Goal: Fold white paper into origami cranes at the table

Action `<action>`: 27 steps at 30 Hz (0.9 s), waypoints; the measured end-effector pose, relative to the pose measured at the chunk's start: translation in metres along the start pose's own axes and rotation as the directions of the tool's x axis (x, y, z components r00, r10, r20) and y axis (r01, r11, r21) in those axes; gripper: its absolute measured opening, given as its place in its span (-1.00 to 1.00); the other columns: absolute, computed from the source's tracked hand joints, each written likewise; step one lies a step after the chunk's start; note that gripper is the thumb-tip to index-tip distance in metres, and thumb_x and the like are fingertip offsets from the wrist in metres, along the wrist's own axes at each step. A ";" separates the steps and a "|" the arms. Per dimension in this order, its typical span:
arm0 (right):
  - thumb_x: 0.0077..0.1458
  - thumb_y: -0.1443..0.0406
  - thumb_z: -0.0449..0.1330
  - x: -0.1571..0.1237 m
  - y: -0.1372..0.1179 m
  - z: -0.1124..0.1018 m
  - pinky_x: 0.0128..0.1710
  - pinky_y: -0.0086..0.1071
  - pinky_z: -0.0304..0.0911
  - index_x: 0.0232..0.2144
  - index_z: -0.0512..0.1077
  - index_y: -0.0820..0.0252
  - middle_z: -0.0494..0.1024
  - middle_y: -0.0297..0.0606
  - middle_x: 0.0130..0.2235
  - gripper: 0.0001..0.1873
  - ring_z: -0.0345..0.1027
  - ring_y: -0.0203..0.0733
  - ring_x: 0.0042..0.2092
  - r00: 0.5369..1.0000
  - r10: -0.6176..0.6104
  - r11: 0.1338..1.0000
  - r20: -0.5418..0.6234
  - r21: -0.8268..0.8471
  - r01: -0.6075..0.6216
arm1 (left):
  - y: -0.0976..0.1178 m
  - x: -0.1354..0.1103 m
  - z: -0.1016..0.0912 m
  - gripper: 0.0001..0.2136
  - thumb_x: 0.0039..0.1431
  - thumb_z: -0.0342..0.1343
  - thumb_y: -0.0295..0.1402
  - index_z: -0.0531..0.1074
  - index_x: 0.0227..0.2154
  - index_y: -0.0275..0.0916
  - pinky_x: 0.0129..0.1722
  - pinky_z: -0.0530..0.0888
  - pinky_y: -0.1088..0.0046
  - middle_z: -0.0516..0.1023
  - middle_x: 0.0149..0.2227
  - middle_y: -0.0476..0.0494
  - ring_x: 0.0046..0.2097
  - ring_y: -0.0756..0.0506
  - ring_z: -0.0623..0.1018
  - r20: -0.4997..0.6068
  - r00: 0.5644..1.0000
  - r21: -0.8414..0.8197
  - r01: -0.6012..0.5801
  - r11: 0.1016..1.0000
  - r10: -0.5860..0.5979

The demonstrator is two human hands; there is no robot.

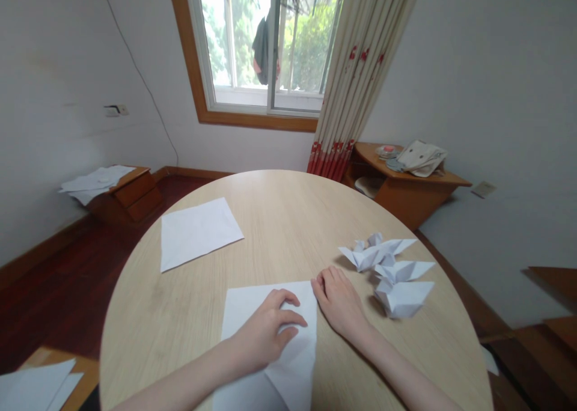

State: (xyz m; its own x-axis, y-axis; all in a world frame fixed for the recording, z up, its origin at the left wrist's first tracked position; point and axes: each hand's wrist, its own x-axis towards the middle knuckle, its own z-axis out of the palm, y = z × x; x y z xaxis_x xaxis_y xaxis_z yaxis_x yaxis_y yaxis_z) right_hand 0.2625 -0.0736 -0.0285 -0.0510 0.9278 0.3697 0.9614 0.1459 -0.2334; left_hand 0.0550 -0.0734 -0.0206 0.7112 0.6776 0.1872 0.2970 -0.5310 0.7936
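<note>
A white sheet of paper (243,306) lies on the round table in front of me, with a folded flap (297,369) near its lower right. My left hand (273,324) is over the middle of this sheet, fingers curved and apart, with nothing held between them. At the sheet's upper right corner, my right hand (338,297) rests on its side with fingers curled together and the thumb at the paper's corner. Beyond its wrist, to the right, stand several folded paper birds (403,300), close together. The undersides of both hands are hidden.
Another white sheet (201,234) lies on the far left of the wooden table (288,219). More paper (36,387) is at the lower left. A cabinet (139,191) with papers on it stands by the left wall, and a corner shelf (406,194) holds a cloth bag (421,157).
</note>
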 end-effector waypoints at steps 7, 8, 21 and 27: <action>0.20 0.25 0.00 0.001 0.004 0.002 -0.29 -0.26 0.20 -0.48 0.23 0.11 0.40 -0.25 -0.39 -0.80 0.30 -0.07 -0.28 0.996 0.081 0.976 0.033 0.201 -0.086 | 0.003 -0.004 0.008 -0.72 0.10 0.10 -0.61 0.54 -0.20 -0.16 0.08 0.33 0.21 0.37 -0.03 -0.21 0.05 -0.18 0.37 -0.023 0.999 0.043 0.037 0.998 -0.036; 0.19 0.25 0.01 0.001 0.004 0.002 -0.29 -0.26 0.19 -0.48 0.23 0.11 0.40 -0.25 -0.40 -0.80 0.30 -0.07 -0.28 0.995 0.093 0.969 0.038 0.225 -0.100 | 0.004 -0.004 0.008 -0.72 0.10 0.09 -0.61 0.54 -0.20 -0.16 0.08 0.33 0.21 0.37 -0.03 -0.21 0.05 -0.18 0.37 -0.024 0.999 0.045 0.041 0.998 -0.040; 0.06 0.22 0.10 0.012 0.011 0.001 -0.44 -0.36 0.17 -0.58 0.34 0.14 0.39 -0.33 -0.52 -0.78 0.32 -0.16 -0.43 0.978 0.196 0.931 0.076 0.299 -0.210 | 0.003 -0.002 0.008 -0.71 0.09 0.11 -0.62 0.55 -0.21 -0.14 0.11 0.31 0.18 0.36 -0.02 -0.20 0.07 -0.18 0.37 -0.021 0.997 0.010 0.077 0.997 -0.077; 0.09 0.22 0.08 0.011 0.008 -0.001 -0.40 -0.33 0.18 -0.58 0.29 0.13 0.40 -0.32 -0.51 -0.77 0.32 -0.13 -0.40 0.980 0.184 0.938 0.070 0.287 -0.196 | 0.003 -0.002 0.008 -0.71 0.07 0.12 -0.63 0.55 -0.22 -0.12 0.11 0.31 0.18 0.36 -0.02 -0.19 0.06 -0.18 0.37 -0.029 0.997 0.006 0.069 0.998 -0.069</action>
State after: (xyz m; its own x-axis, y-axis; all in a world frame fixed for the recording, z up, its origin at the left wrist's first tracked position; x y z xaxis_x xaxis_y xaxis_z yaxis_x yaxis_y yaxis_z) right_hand 0.2698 -0.0624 -0.0257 0.1075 0.9606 0.2564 0.8337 0.0534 -0.5496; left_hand 0.0599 -0.0809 -0.0231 0.6705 0.7269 0.1487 0.3492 -0.4860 0.8011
